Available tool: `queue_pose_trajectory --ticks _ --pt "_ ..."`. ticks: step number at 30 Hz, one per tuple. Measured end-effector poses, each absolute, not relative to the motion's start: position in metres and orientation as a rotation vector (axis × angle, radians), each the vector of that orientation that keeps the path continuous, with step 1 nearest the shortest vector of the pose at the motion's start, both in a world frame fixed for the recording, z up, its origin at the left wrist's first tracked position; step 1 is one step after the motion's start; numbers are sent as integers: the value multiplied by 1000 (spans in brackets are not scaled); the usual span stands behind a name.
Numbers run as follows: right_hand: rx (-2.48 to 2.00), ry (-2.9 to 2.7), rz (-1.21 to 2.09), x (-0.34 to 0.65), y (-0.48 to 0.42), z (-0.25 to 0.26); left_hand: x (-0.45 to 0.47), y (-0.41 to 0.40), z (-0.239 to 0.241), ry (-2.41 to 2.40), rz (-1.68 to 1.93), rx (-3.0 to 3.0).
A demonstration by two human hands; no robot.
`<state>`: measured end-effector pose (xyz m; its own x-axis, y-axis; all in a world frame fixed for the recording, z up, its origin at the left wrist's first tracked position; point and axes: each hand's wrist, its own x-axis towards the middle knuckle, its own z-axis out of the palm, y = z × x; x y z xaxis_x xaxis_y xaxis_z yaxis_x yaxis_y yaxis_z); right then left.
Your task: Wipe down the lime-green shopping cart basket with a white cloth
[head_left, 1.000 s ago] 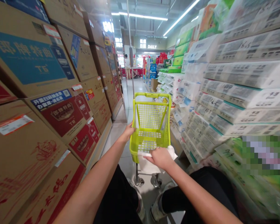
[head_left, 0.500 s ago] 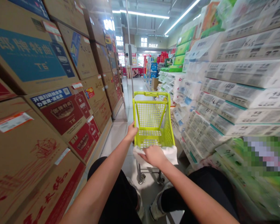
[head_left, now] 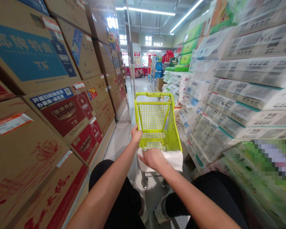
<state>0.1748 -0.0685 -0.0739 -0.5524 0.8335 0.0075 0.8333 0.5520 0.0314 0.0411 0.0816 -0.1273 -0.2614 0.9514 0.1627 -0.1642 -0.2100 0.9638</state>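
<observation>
A lime-green plastic shopping cart [head_left: 173,135] stands between my knees, its basket bare inside and its caster wheels on the floor. My left hand [head_left: 136,134] is closed around the left side of the basket, near its front corner. Over the near rim hangs a white cloth [head_left: 173,160]. My right hand [head_left: 153,159] presses on that cloth with the fingers curled over it, left of the rim's middle. The fingertips are partly hidden.
Tall stacks of cardboard cartons [head_left: 64,114] line the left side. A glass panel with a metal pole [head_left: 131,54] rises ahead on the left. Wrapped paper packs [head_left: 238,101] are piled high on the right, close to the cart. A tiled aisle [head_left: 141,85] runs forward.
My right hand has slid slightly left along the cloth on the near rim. The left hand stays on the basket's side. A person at the aisle's far end is out of sight now.
</observation>
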Motion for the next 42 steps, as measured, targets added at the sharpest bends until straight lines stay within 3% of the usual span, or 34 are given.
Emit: queue_pose_trajectory --ticks 13,17,24,26,31,33,37,42 --pt "1437 2875 132 236 -73 -85 -3 86 -113 1070 1433 1096" --pt "1194 2993 191 262 -61 -91 -11 80 -108 1079 1414 1083" --pt "1080 3152 104 281 -46 -63 -9 65 -101 1128 1429 1089" --pt "1270 3209 65 276 -59 -60 -8 63 -100 1122 1444 1082" --pt "2572 3001 11 252 -109 -89 -4 62 -102 1125 1487 1081" --pt "2882 2831 -141 242 -122 -108 -2 62 -103 1138 1487 1074" --pt "3033 2591 -435 231 -121 -136 4 57 -106 1158 1507 1056" --pt "2929 2503 -523 252 -82 -131 5 50 -105 1139 1486 1044"
